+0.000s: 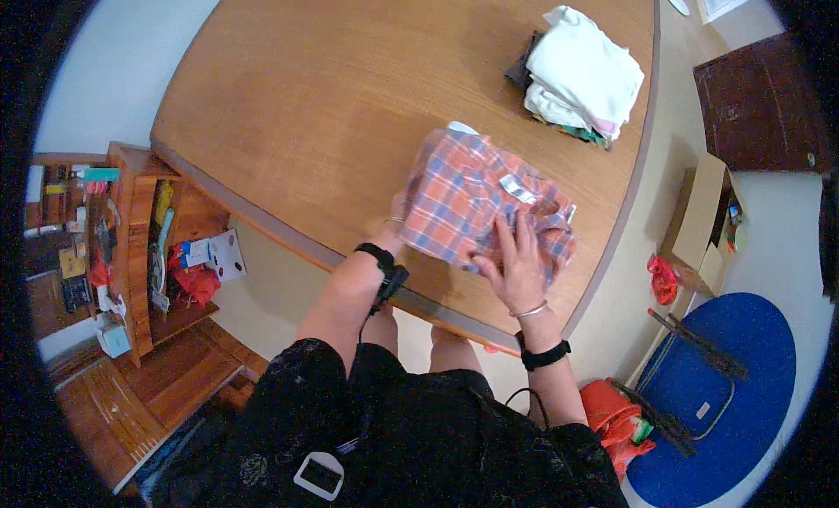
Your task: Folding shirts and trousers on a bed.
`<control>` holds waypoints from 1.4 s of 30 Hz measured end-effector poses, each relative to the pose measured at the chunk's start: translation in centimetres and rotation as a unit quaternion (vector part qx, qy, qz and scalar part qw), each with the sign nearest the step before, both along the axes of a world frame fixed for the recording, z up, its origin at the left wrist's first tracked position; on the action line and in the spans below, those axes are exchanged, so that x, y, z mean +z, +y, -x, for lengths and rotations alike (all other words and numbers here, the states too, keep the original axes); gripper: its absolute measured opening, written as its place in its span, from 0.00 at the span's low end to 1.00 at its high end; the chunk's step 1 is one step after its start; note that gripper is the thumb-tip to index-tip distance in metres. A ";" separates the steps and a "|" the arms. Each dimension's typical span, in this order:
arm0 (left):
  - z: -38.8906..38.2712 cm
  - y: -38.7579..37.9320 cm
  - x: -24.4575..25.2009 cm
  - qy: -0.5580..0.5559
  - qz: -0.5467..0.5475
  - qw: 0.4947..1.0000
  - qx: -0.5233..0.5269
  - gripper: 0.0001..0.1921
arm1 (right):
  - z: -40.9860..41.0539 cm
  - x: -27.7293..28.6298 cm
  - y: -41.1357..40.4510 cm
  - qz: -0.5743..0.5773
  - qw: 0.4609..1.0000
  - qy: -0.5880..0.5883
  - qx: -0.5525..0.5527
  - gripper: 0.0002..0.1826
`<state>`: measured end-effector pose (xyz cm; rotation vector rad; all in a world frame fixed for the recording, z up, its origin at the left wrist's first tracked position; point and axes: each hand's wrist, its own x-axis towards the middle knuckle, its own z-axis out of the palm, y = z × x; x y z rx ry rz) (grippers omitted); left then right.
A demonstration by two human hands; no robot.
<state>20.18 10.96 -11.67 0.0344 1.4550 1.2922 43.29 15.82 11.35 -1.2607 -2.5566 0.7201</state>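
Observation:
A plaid shirt in orange, blue and white lies folded on the wooden table, near its front edge. A white tag shows near the shirt's right part, and a small white patch at its top edge. At the shirt's left side is my left hand; its fingers are hidden behind or under the cloth, so its grip cannot be told. Spread fingers of my right hand rest on the shirt's lower right part. Farther off at the right stands a stack of folded clothes, white on top, with dark and green cloth beneath.
A wooden shelf unit with assorted items stands left of the table. On the right are a cardboard box, a dark brown cabinet, a blue round folding table and red plastic bags. A black cable hangs by my left forearm.

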 end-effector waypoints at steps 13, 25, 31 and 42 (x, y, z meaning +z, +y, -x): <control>37.8 -13.2 -1.3 0.053 0.046 0.982 0.174 0.14 | 27.6 0.1 -7.5 0.040 0.993 -0.065 0.085 0.45; 48.6 -12.1 2.9 0.089 0.001 0.961 0.261 0.11 | 37.1 -0.5 -3.2 -0.001 0.983 -0.024 0.180 0.42; 53.7 -15.7 3.4 0.115 0.008 0.944 0.308 0.10 | 42.8 -2.2 -3.2 0.035 0.975 0.031 0.216 0.39; 38.8 -19.3 -5.4 -0.031 0.097 0.952 0.289 0.08 | 39.4 -6.0 -5.6 0.154 0.966 0.026 0.206 0.34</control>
